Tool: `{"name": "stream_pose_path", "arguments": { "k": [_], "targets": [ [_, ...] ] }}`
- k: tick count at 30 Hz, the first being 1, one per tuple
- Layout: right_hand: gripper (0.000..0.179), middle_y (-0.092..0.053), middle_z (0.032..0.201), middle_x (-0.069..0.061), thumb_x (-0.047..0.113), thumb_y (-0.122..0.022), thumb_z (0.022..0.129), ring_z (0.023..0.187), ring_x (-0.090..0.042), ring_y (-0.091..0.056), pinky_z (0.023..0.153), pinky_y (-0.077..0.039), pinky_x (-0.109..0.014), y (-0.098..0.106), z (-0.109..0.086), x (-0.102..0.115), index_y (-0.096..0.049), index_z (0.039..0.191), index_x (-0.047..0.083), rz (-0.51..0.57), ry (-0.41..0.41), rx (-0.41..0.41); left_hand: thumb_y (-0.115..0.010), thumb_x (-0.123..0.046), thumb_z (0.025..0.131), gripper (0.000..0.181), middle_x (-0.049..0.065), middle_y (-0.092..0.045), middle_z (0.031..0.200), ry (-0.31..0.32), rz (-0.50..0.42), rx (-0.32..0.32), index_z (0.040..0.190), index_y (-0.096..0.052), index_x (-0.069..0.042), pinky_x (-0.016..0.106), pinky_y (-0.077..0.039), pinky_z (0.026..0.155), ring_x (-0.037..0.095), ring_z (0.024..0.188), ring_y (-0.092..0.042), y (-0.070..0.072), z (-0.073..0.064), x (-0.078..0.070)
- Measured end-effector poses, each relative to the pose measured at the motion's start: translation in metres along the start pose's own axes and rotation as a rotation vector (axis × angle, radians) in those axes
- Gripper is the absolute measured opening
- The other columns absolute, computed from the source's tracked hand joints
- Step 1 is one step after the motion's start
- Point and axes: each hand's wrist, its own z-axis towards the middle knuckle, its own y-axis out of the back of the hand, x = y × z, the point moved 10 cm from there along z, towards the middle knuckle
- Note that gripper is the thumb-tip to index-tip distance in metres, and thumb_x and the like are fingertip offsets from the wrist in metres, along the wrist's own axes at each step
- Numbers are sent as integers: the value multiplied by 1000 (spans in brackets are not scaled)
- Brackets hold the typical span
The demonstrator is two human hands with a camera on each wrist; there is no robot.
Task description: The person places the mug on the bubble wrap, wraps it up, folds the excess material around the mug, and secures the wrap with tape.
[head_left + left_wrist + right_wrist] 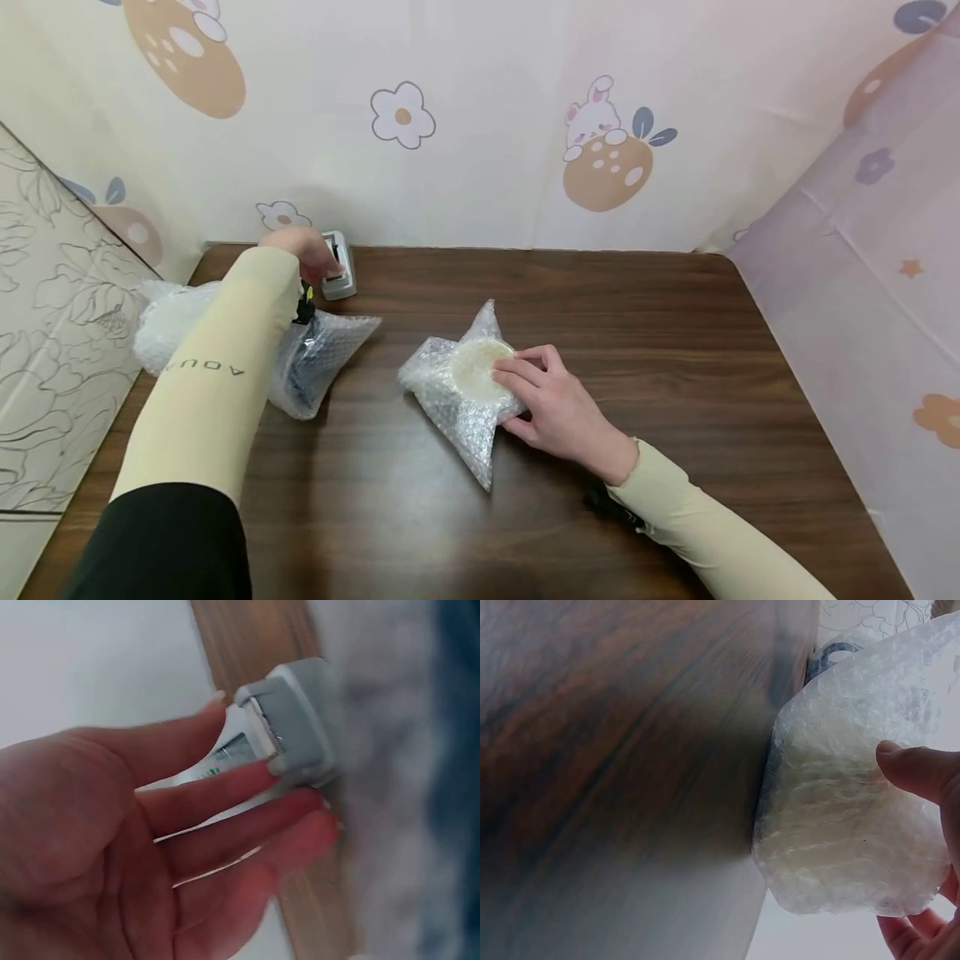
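Note:
A grey tape dispenser stands against the back wall at the left of the table. My left hand is at its left side. In the left wrist view, the left fingertips reach the dispenser around its toothed cutting edge, with thumb and forefinger apart. Near the table's middle, my right hand holds a bubble-wrapped round object with a pale round top and pointed wrap corners. The right wrist view shows the thumb on one side of the bubble wrap and fingers on another; what is inside is blurred by the wrap.
Two more bubble-wrapped packages lie at the left under the left forearm: a whitish one and one with dark contents. A patterned curtain hangs along the back edge of the wooden table.

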Motion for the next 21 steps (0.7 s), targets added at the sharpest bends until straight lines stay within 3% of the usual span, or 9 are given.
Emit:
{"name": "stream_pose_path", "arguments": {
  "k": [4,9,12,15,18,21],
  "targets": [
    [50,-64,127,-8,22,-83,75,115,-37,-49,77,-56,-40,0,-1,0,-67,119,5,5,-10,-2,-60,-29,100,32,10,-66,86,12,-90,18,100,-66,3,31,-47,71,19,78,-59,-1,5,3],
    [51,-64,127,-8,22,-83,74,115,-37,-50,77,-55,-41,-1,-1,1,-67,119,5,3,-14,-4,-60,-22,101,22,0,-62,71,24,-271,122,96,-61,-1,23,-48,65,11,67,-63,-13,8,9],
    [51,-63,127,-7,23,-82,75,115,-37,-50,78,-55,-40,-1,-1,3,-67,120,5,2,-8,4,-57,-19,103,23,4,-62,79,11,-348,198,107,-57,3,25,-53,72,13,72,-68,-19,6,9],
    [51,-63,128,-7,22,-82,76,116,-36,-49,79,-55,-40,0,-1,3,-66,120,5,0,-6,8,-53,-22,105,36,14,-64,95,-8,-360,256,122,-49,10,30,-55,82,17,80,-70,-17,1,4],
    [51,-63,128,-8,21,-82,75,115,-37,-49,79,-55,-41,2,-2,1,-67,120,4,-5,-11,2,-50,-26,106,52,25,-62,113,-16,-343,278,133,-41,17,34,-54,87,21,86,-70,-13,0,-3],
    [51,-64,127,-8,21,-82,74,115,-37,-49,78,-55,-41,3,-4,1,-67,120,4,-4,-16,-5,-48,-29,106,59,27,-62,119,-14,-312,278,135,-38,22,34,-54,88,21,88,-71,-11,2,-9]
  ]
}}
